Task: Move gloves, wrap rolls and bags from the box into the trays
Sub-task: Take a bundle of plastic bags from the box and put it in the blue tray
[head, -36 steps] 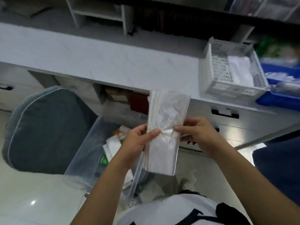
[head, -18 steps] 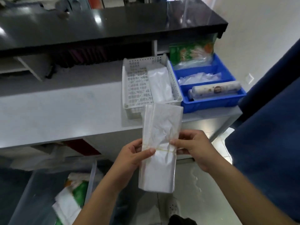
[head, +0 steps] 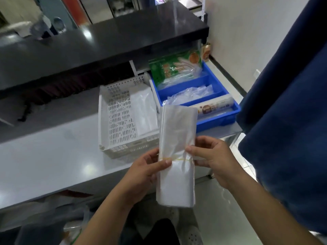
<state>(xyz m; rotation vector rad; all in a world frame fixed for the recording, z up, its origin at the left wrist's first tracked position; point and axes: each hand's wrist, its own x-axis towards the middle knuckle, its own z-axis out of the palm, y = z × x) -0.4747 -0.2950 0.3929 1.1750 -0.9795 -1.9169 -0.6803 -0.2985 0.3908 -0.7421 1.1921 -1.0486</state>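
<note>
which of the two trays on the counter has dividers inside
The blue plastic tray on the right: two inner walls split it into three compartments. The white perforated tray beside it is one open space.

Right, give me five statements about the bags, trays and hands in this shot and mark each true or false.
1. Both hands, the left hand and the right hand, hold the bundle of clear bags. True.
2. A yellow rubber band circles the bundle. True.
3. The white perforated tray is empty. False: a pack of clear bags lies in its right side.
4. The wrap roll lies in the blue tray's nearest compartment. True.
5. The green printed packet lies in the white tray. False: it stands in the blue tray's far compartment.
</note>
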